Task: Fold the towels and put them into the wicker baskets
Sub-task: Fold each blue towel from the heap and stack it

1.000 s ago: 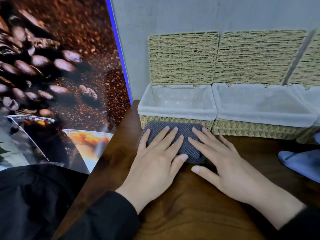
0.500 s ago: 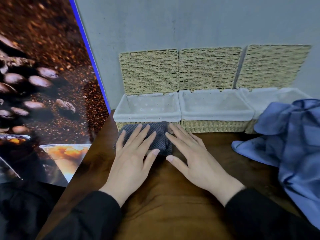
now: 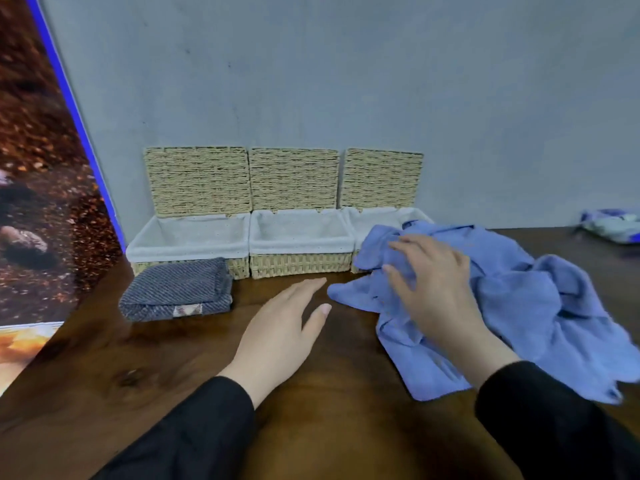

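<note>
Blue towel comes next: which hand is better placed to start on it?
The right hand, probably: it already rests on the crumpled blue towel. The left hand is open over bare table, just short of the towel's near edge.

The blue towel (image 3: 512, 306) covers the front and part of the opening of the right wicker basket (image 3: 374, 220), so its contents cannot be seen. The right hand (image 3: 433, 289) is motion-blurred over that towel; whether it grips the cloth is unclear. The towel's right side runs out of the picture's edge. Beyond the towel, a blue-and-white bundle (image 3: 611, 228) on the worktop (image 3: 329, 427) is blurred and cut off, too indistinct to identify.
</note>
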`<state>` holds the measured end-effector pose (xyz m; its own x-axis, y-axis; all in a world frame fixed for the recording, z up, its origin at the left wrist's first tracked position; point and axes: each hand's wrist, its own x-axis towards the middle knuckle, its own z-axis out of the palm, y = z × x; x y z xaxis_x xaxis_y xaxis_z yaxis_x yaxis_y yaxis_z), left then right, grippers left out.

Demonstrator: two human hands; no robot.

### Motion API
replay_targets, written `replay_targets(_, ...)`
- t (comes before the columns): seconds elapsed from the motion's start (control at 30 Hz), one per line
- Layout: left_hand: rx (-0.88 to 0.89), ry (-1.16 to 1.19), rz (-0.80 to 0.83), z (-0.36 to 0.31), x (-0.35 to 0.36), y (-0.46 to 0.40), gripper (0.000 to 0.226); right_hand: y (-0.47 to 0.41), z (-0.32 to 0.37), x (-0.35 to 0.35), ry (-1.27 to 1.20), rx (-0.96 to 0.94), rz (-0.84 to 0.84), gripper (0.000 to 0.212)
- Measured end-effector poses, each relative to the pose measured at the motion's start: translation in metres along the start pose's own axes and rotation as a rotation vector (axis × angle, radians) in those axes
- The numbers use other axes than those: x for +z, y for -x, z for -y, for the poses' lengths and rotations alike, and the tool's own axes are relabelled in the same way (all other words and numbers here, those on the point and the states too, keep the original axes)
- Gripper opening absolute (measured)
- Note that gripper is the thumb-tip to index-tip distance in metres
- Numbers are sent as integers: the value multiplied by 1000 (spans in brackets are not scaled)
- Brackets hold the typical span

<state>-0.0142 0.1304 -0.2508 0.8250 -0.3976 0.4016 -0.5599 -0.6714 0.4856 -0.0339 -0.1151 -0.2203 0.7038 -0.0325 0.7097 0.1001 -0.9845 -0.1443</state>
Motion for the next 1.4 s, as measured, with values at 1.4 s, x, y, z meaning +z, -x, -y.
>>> replay_targets(1.4, -185, 956, -377, -115, -77, -83, 28, -102, 26, -120, -819, 101, 256, 49)
